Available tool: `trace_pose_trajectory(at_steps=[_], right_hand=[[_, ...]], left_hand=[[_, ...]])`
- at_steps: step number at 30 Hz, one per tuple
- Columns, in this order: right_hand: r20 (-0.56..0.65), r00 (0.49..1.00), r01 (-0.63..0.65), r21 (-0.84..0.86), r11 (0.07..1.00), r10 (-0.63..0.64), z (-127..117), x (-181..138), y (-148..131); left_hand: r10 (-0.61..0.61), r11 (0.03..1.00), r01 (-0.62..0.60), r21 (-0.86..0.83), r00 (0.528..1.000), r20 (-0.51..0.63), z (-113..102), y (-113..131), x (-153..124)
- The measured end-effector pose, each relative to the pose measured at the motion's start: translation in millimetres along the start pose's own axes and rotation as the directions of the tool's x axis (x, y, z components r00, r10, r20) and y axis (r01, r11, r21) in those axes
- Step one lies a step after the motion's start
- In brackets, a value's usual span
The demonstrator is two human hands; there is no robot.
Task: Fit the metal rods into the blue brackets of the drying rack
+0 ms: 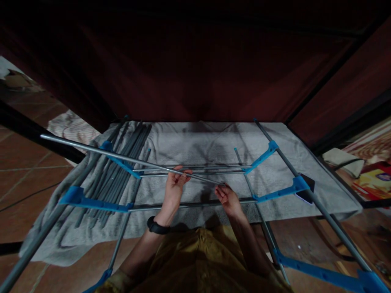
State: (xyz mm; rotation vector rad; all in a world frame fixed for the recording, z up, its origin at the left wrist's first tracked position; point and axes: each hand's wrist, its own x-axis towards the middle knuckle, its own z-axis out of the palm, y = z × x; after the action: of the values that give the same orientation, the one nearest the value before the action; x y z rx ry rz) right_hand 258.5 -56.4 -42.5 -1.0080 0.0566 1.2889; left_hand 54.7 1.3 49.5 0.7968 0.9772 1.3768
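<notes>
Left hand [175, 186], grip clamped on a slim silver metal rod [146, 163]; right hand [228, 199] pinching its near end, and it's slanting over the grey metal-tube rack [195, 204] with blue plastic brackets!

We seem to be in a home, in a dim room, though we cannot be certain. Reddish floor tiles [18, 156] with pale joints run underfoot, a gray, towel-like cloth [195, 138] drapes the table, and a striped cloth [70, 126] lies at our left. On our right we see a patterned cloth [378, 146] and a bright red-and-yellow package [377, 179]. The light frame [198, 204] of tubes and blue brackets looks like household furniture rather than workshop equipment.
</notes>
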Motion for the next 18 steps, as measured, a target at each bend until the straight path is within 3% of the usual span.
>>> trace_pose_trajectory(at_steps=[7, 18], right_hand=[[0.006, 0.999, -0.032, -0.030, 0.999, 0.033, -2.5, 1.6, 6.1], [0.081, 0.984, -0.150, -0.125, 0.981, 0.160, 5.2, -7.8, 22.2]], left_hand=[[0.009, 0.999, -0.010, 0.034, 1.000, 0.021, -0.8, -3.1, -0.2], [0.082, 0.966, -0.098, 0.241, 0.994, 0.078, -0.8, -12.0, 1.0]])
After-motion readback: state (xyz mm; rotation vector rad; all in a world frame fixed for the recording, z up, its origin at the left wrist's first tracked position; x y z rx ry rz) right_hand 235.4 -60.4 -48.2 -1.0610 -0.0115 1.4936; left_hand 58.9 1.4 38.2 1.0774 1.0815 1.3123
